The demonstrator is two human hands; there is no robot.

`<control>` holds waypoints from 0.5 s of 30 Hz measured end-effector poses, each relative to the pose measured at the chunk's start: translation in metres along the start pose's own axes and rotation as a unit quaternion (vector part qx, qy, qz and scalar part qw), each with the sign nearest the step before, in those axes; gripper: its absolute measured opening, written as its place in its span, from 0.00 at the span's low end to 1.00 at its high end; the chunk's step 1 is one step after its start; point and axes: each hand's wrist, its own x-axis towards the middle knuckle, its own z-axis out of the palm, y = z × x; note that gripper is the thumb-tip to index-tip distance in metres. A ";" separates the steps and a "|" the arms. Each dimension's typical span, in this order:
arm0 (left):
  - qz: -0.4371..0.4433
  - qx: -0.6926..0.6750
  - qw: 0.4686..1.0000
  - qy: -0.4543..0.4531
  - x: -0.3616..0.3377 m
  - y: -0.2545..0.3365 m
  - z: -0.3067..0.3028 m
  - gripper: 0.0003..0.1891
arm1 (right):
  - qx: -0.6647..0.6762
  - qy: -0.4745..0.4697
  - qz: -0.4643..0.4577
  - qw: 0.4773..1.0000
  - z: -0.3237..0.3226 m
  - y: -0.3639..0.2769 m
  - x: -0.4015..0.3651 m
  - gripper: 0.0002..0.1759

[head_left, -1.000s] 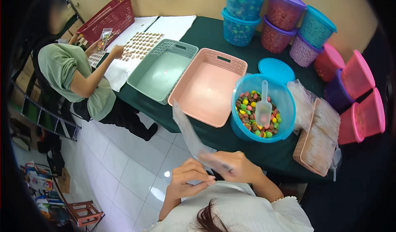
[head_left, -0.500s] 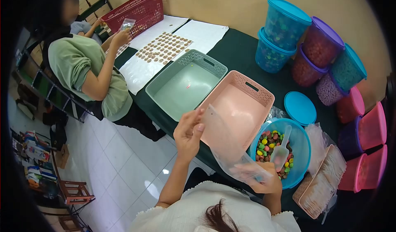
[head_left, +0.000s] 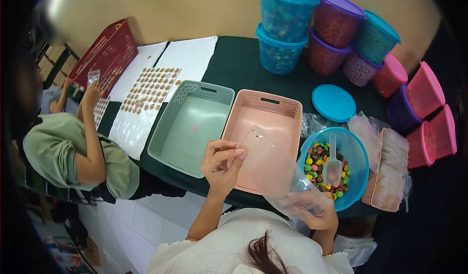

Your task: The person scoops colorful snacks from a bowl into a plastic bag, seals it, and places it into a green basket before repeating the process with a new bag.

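Note:
A clear plastic bag stretches between my hands, over the front of the pink basket. My left hand pinches the bag's upper left end between thumb and fingers. Around its lower right end the fingers of my right hand are closed, partly seen through the film. Just beyond my right hand stands a blue tub of colourful round candies, with a clear scoop lying in it. The green basket beside the pink one holds a tiny red piece.
Lidded tubs are stacked at the back right. A blue lid lies behind the candy tub, and a tray of clear bags is to its right. At left a person holds a small packet near a red basket and rows of round pieces.
The view has turned, so the table and baskets appear shifted left. My hands still hold the bag, which now spreads lower across the pink basket's front edge.

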 end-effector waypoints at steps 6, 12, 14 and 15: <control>-0.120 -0.061 0.991 -0.012 0.012 -0.001 -0.014 0.12 | 0.001 0.076 0.005 0.997 0.037 -0.005 -0.005 0.13; 0.027 -0.012 0.992 -0.120 0.021 -0.010 -0.027 0.17 | 0.106 0.140 0.037 0.984 0.072 -0.022 -0.017 0.16; 0.018 -0.027 0.989 -0.142 0.022 -0.008 -0.031 0.17 | 0.149 0.158 0.038 0.975 0.083 -0.022 -0.024 0.17; 0.003 -0.024 0.989 -0.147 0.022 -0.006 -0.033 0.16 | 0.163 0.164 0.032 0.972 0.087 -0.023 -0.027 0.17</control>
